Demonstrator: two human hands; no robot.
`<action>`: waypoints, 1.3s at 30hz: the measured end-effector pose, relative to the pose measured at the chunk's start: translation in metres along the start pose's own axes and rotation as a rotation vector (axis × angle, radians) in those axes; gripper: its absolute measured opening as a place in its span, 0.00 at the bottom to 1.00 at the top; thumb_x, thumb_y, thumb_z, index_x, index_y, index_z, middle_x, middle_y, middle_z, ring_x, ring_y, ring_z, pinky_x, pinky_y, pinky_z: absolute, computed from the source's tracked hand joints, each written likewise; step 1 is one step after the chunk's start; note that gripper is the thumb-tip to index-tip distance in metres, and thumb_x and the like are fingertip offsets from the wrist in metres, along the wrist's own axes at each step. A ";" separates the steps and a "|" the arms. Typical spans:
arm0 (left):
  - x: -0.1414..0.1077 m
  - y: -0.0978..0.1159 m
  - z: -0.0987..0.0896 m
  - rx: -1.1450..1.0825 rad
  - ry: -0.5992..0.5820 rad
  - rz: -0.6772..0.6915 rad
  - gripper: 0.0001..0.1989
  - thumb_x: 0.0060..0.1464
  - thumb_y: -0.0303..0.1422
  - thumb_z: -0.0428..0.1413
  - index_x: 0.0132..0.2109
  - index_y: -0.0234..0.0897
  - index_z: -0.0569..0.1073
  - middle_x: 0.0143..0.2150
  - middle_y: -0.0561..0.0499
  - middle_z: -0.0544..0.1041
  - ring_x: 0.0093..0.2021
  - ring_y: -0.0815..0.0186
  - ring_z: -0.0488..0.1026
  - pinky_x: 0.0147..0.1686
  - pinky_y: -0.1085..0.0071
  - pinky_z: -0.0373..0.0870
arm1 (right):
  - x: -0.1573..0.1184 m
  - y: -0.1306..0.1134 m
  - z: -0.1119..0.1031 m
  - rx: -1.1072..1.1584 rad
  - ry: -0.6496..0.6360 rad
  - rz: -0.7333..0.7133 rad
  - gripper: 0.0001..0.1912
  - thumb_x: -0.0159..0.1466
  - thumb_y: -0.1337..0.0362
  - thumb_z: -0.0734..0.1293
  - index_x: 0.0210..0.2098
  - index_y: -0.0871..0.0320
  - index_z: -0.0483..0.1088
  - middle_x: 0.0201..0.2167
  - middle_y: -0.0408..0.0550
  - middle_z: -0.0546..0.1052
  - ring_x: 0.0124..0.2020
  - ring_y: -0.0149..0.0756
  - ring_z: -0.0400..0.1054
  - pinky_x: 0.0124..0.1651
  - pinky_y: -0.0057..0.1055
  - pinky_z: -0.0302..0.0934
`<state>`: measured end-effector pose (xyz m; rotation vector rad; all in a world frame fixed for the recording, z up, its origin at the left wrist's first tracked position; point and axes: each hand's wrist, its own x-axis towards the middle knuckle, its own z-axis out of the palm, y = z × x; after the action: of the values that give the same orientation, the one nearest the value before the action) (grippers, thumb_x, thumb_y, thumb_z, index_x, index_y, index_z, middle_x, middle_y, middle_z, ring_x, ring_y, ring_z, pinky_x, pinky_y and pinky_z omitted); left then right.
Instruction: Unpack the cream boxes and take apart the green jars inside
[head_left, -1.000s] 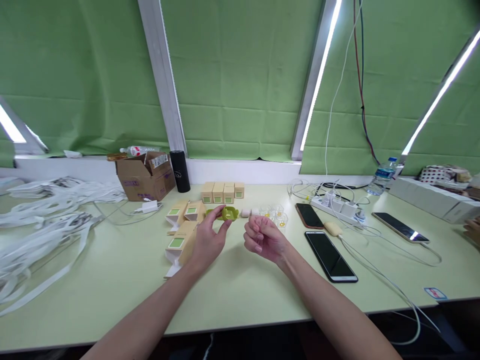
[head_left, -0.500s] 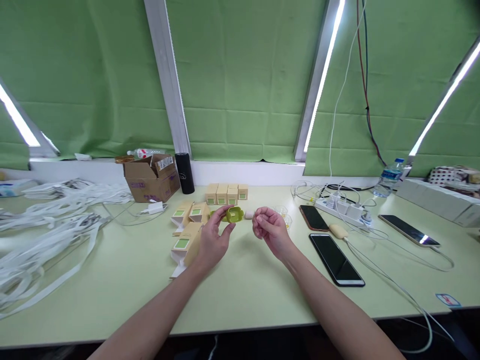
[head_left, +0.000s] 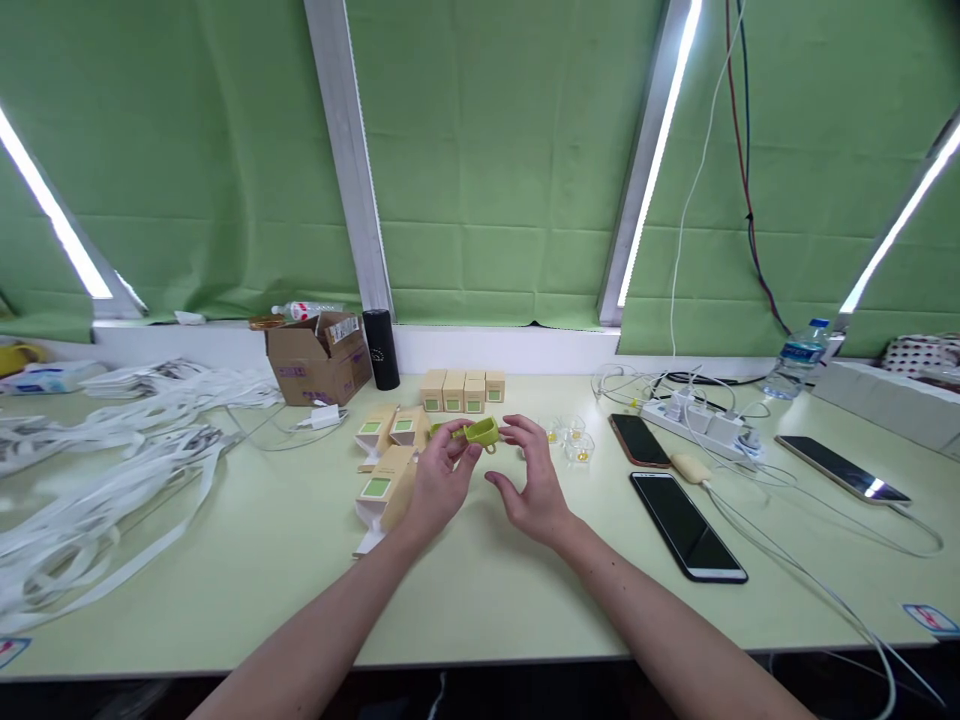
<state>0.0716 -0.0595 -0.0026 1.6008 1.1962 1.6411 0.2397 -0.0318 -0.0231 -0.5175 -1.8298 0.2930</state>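
A small olive-green case [head_left: 484,432], hollow and with a little loop hanging under its right end, is held above the table. My left hand [head_left: 441,482] grips it between thumb and fingers from the left. My right hand [head_left: 534,490] is beside its right end, thumb and fingers apart, fingertips close to the rim; whether they touch it I cannot tell. Several kraft boxes with green labels [head_left: 386,490] lie left of my left hand, flaps open. Small clear round containers [head_left: 580,448] with yellow bits inside stand beyond my right hand.
Behind stand closed kraft boxes [head_left: 474,392], a black cylinder [head_left: 381,350] and a cardboard carton [head_left: 315,368]. White straps [head_left: 142,480] spread over the left. At right are phones [head_left: 688,527], a power strip [head_left: 701,430], trailing cables and a water bottle [head_left: 799,360].
My right hand has gone from pinched fingers to spread ones and moved nearer the green case. The case has tilted in my left hand, now showing its side and loop. The view has shifted slightly.
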 end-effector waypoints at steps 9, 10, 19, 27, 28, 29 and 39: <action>-0.003 -0.002 0.000 0.050 -0.126 -0.053 0.28 0.64 0.60 0.50 0.38 0.39 0.75 0.39 0.43 0.84 0.41 0.53 0.84 0.40 0.62 0.80 | 0.000 0.001 0.001 -0.007 0.016 -0.020 0.29 0.65 0.67 0.70 0.63 0.51 0.58 0.61 0.59 0.66 0.65 0.54 0.62 0.63 0.56 0.64; -0.004 -0.001 0.000 0.071 -0.135 -0.052 0.28 0.65 0.59 0.49 0.37 0.39 0.76 0.39 0.43 0.84 0.41 0.53 0.84 0.40 0.61 0.80 | 0.000 0.001 0.001 -0.003 0.016 -0.020 0.29 0.65 0.67 0.70 0.62 0.51 0.58 0.60 0.59 0.66 0.64 0.54 0.62 0.62 0.56 0.65; -0.008 0.008 0.002 0.176 -0.181 -0.014 0.35 0.69 0.57 0.41 0.29 0.41 0.81 0.30 0.45 0.84 0.33 0.56 0.82 0.37 0.61 0.79 | 0.001 -0.001 -0.001 0.062 -0.005 -0.008 0.26 0.64 0.70 0.67 0.60 0.52 0.60 0.58 0.58 0.69 0.62 0.50 0.64 0.62 0.53 0.65; -0.006 0.004 -0.001 0.328 -0.027 0.178 0.14 0.67 0.44 0.54 0.45 0.40 0.78 0.43 0.47 0.82 0.41 0.60 0.79 0.44 0.63 0.77 | 0.002 -0.001 -0.004 0.236 -0.050 0.135 0.22 0.66 0.66 0.67 0.59 0.52 0.63 0.56 0.54 0.72 0.57 0.45 0.69 0.59 0.46 0.68; -0.005 0.003 -0.001 0.338 0.013 0.219 0.12 0.66 0.42 0.56 0.48 0.41 0.77 0.46 0.46 0.80 0.45 0.60 0.79 0.47 0.63 0.77 | 0.002 0.000 -0.004 0.250 -0.056 0.145 0.22 0.67 0.66 0.67 0.59 0.52 0.64 0.55 0.53 0.72 0.56 0.44 0.69 0.59 0.46 0.68; -0.005 0.002 -0.001 0.353 0.048 0.266 0.11 0.65 0.40 0.57 0.50 0.41 0.76 0.47 0.46 0.79 0.48 0.59 0.78 0.49 0.62 0.77 | 0.002 0.001 -0.004 0.260 -0.057 0.153 0.21 0.67 0.66 0.67 0.59 0.52 0.65 0.54 0.52 0.73 0.55 0.43 0.70 0.59 0.46 0.68; -0.003 -0.001 -0.002 0.520 0.048 0.513 0.07 0.67 0.31 0.56 0.51 0.42 0.75 0.45 0.46 0.80 0.55 0.55 0.67 0.54 0.55 0.72 | 0.002 0.004 -0.003 0.313 -0.045 0.161 0.21 0.68 0.64 0.67 0.60 0.50 0.67 0.54 0.53 0.71 0.55 0.43 0.70 0.59 0.45 0.71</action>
<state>0.0693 -0.0619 -0.0051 2.3607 1.3961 1.7612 0.2428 -0.0278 -0.0220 -0.4413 -1.7456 0.6928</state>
